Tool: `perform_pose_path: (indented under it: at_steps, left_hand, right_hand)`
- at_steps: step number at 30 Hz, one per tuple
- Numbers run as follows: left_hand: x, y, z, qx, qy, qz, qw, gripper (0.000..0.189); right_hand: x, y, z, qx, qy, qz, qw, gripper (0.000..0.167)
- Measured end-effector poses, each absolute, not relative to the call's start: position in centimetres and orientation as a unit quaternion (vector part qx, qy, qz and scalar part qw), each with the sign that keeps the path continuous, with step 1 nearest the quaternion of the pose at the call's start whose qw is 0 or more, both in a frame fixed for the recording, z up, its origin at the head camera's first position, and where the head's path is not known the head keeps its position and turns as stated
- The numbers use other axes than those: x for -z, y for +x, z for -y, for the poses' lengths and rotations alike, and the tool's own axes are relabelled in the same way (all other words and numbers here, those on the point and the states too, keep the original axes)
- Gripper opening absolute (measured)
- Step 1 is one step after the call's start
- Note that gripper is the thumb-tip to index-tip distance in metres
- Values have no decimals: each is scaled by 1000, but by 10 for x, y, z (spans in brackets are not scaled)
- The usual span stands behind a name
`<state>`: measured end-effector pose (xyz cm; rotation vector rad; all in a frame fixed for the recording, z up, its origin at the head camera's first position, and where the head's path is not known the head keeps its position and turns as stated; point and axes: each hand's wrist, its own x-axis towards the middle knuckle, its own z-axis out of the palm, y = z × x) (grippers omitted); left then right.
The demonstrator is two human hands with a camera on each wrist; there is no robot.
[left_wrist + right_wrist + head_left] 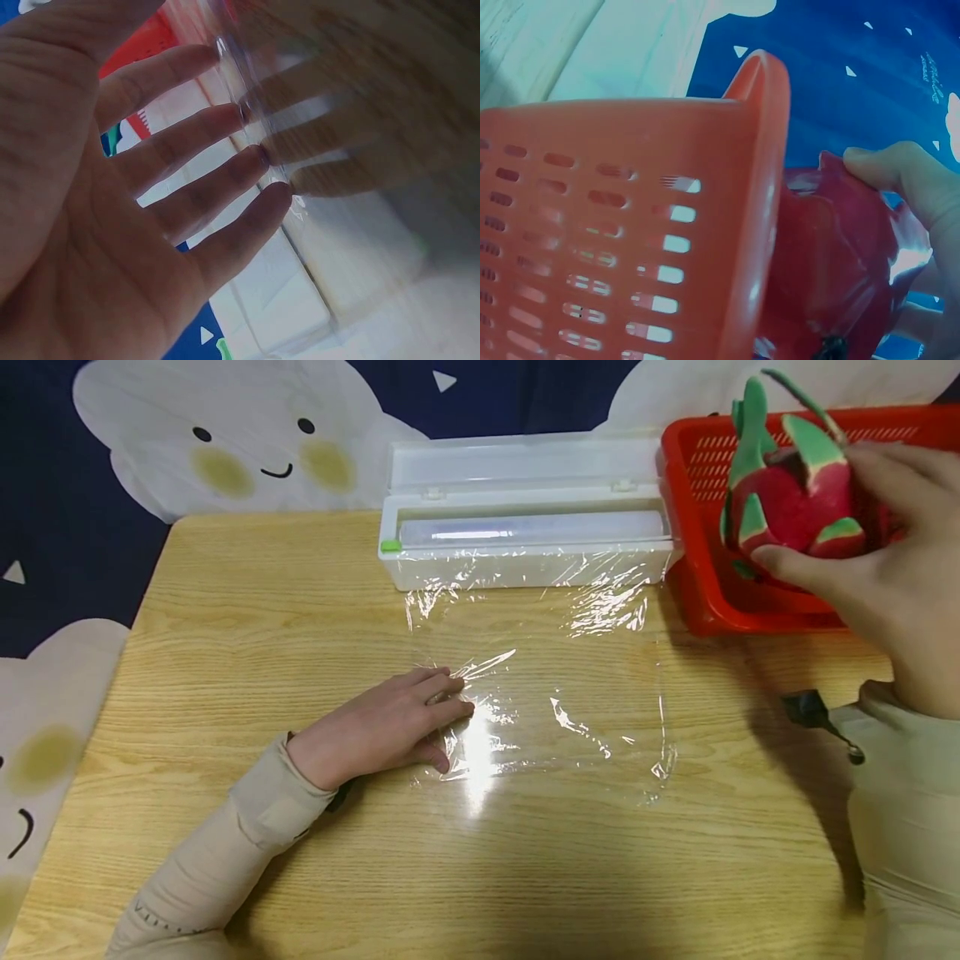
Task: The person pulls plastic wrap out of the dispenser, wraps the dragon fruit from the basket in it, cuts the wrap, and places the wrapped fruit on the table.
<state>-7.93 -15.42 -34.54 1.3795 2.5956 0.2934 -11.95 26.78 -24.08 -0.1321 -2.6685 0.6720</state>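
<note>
Over the red plastic basket (701, 597) at the back right, my right hand (892, 556) grips a dragon fruit (798, 506), pink-red with green scales. In the right wrist view the dragon fruit (832, 255) shows just past the basket's rim (761, 187), with the thumb on its upper side. My left hand (386, 722) rests its spread fingertips on the left part of a sheet of cling film (555, 693). The film runs from a white dispenser box (528, 568) towards me over the table. The left wrist view shows those fingers (187, 135) nearly straight, touching the film.
The dispenser's lid (510, 464) stands raised behind the film roll (532, 529), and a green slider (391, 546) sits at its left front corner. The box stands close beside the basket. Wood table (262, 610); behind it hangs dark blue cloth with white clouds (247, 410).
</note>
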Motion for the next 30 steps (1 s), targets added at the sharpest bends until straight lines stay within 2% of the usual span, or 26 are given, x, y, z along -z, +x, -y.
perform_pose_path:
  at_steps: [8, 30]
  left_hand:
    - [347, -81, 155, -101, 468, -873, 91, 69]
    - [348, -80, 155, -102, 475, -871, 78, 70]
  right_hand:
    - [242, -118, -267, -267, -18, 937, 225, 69]
    - [246, -112, -266, -270, 55, 931, 240, 76]
